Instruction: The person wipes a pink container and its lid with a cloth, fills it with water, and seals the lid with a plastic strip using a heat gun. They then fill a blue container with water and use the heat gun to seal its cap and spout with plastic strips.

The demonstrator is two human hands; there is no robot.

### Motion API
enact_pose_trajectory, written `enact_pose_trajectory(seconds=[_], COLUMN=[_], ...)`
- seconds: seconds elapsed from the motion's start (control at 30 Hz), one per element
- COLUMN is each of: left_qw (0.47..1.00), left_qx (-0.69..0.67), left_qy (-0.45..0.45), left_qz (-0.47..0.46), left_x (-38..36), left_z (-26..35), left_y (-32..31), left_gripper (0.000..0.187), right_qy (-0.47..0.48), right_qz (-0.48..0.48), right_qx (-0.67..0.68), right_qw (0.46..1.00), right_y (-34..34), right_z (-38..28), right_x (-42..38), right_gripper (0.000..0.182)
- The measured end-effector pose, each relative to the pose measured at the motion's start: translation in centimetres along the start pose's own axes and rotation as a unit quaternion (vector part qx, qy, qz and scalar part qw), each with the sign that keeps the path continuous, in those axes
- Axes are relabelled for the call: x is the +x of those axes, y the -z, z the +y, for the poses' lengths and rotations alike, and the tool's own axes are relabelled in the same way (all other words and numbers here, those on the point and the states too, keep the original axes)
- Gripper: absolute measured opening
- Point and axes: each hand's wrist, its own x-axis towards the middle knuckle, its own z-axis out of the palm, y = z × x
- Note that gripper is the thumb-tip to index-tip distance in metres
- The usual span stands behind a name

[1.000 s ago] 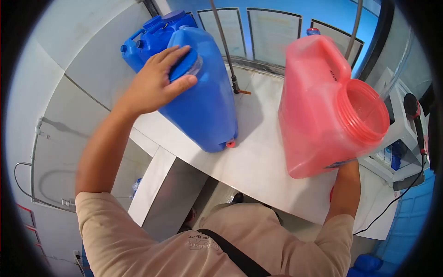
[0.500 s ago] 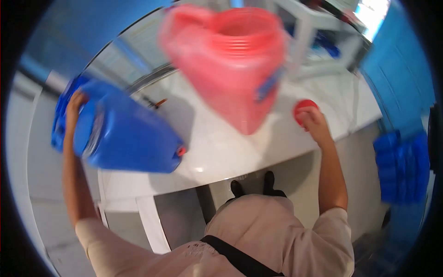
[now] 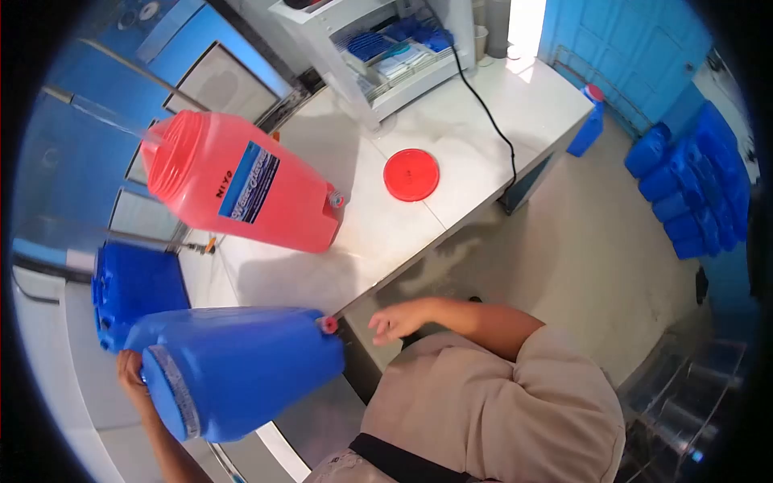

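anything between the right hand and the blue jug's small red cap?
Nothing visible. The right hand hangs open in the air just beside the small red cap at the corner of the blue jug, with a bare gap between. The left hand grips the jug's far end.

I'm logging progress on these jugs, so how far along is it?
Done: the red jug stands open on the counter, its red lid lying beside it. In hand: the left hand grips the capped blue jug; the right hand is free. Left: the red jug is uncapped.
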Motion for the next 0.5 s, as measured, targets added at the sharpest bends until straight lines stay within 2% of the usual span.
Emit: enact_pose_trajectory(seconds=[0.03, 0.07, 0.1, 0.13, 0.17, 0.2, 0.23, 0.27, 0.3, 0.33, 0.37, 0.4, 0.43, 0.47, 0.5], left_qw=[0.999, 0.998, 0.997, 0.992, 0.980, 0.980, 0.952, 0.913, 0.851, 0.770, 0.708, 0.659, 0.660, 0.699, 0.703], left_qx=[-0.009, 0.004, 0.016, 0.003, -0.013, -0.006, -0.035, -0.065, -0.128, -0.191, -0.255, -0.347, -0.364, -0.248, -0.214], left_qy=[0.037, 0.047, 0.062, 0.022, -0.022, -0.014, 0.000, 0.013, 0.032, 0.045, 0.057, 0.093, 0.070, -0.019, -0.016], left_qz=[-0.039, -0.044, -0.048, -0.123, -0.196, -0.200, -0.303, -0.402, -0.509, -0.607, -0.657, -0.660, -0.653, -0.671, -0.678], left_x=[-0.5, -0.9, -1.0, -0.4, 0.5, 1.2, 1.7, 2.3, 3.2, 3.4, -1.0, -2.5, -6.4, -9.3, -12.6], left_z=[2.5, 5.4, 9.1, 13.1, 16.4, 19.1, 21.6, 23.1, 23.9, 24.5, 22.1, 25.0, 26.1, 28.2, 30.5], left_y=[1.2, 2.0, 3.3, 5.3, 6.6, 7.1, 7.5, 7.6, 6.5, 4.3, 0.4, -2.1, -5.7, -9.4, -13.4], left_gripper=[0.021, 0.026, 0.026, 0.024, 0.023, 0.023, 0.021, 0.021, 0.022, 0.023, 0.029, 0.031, 0.034, 0.037, 0.043], right_qy=[0.006, 0.003, -0.008, 0.012, 0.013, 0.050, 0.085, 0.112, 0.115, 0.029, -0.055, -0.116, -0.177, -0.181, -0.189], right_qz=[-0.017, -0.032, -0.046, -0.069, -0.082, -0.074, -0.065, 0.023, 0.020, 0.065, 0.113, 0.130, 0.149, 0.170, 0.186], right_qx=[-0.001, 0.150, 0.294, 0.363, 0.360, 0.393, 0.428, 0.073, 0.078, 0.287, 0.482, 0.366, 0.249, 0.131, 0.016], right_qw=[1.000, 0.988, 0.955, 0.929, 0.929, 0.915, 0.898, 0.991, 0.990, 0.955, 0.867, 0.914, 0.940, 0.960, 0.964], right_y=[-1.9, -3.9, -5.7, -7.4, -8.1, -8.9, -10.0, -11.4, -11.8, -12.2, -11.6, -10.6, -9.3, -8.5, -8.3], right_z=[0.4, 0.8, 1.1, 2.1, 3.1, 4.7, 6.7, 12.0, 11.9, 11.9, 12.1, 14.3, 17.2, 19.9, 22.7], right_x=[0.0, -0.3, -0.5, 0.1, 0.5, 0.5, 0.1, 0.5, -1.3, -3.5, -5.8, -6.9, -8.2, -10.9, -14.3], right_gripper=[0.089, 0.096, 0.103, 0.107, 0.107, 0.105, 0.103, 0.094, 0.094, 0.093, 0.093, 0.091, 0.089, 0.087, 0.086])
